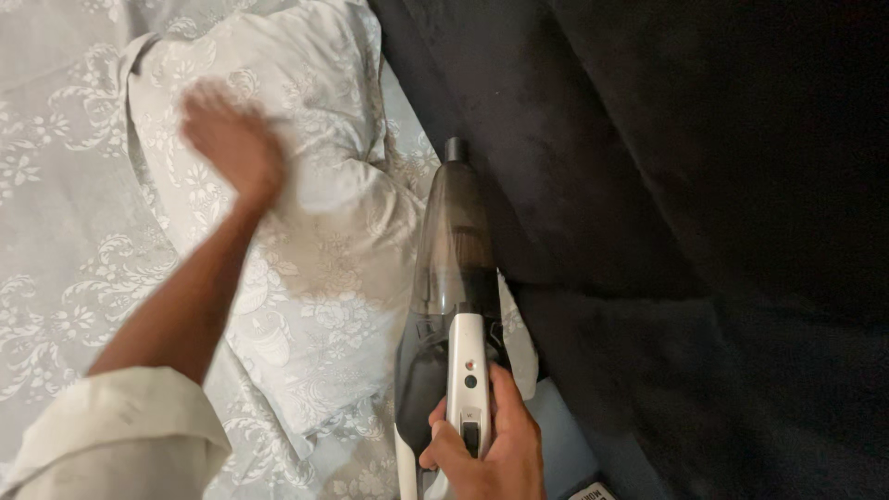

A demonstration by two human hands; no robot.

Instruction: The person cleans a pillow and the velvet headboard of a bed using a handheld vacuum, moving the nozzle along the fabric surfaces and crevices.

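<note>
A handheld vacuum cleaner (451,306) was held in the right hand (486,444), whose fingers were wrapped around the white handle at the lower end of the device, the thumb laid along the side near the switch. The vacuum's smoky, see-through dust cup and narrow dark nozzle were pointed away from the person, and the nozzle tip was placed at the right edge of the bed, just where the pale bedding met the dark upholstered headboard (667,185). Whether the tip was touching the fabric could not be told.

The left hand (231,143) was seen blurred over a pillow (306,194) in a pale grey floral case, towards the upper left of the bed. Its fingers appeared loosely spread and nothing was held in it; whether it was pressed on the pillow or just above it could not be told because of the blur. A cream sleeve (120,435) was turned back at the left forearm, near the bottom left corner.

The pillow was lain on a bedsheet (56,231) of the same floral pattern, and its right side was just beside the vacuum's dust cup. A small strip of blue-grey surface (565,435) was visible between the bed's edge and the dark upholstery, close to the right hand.
</note>
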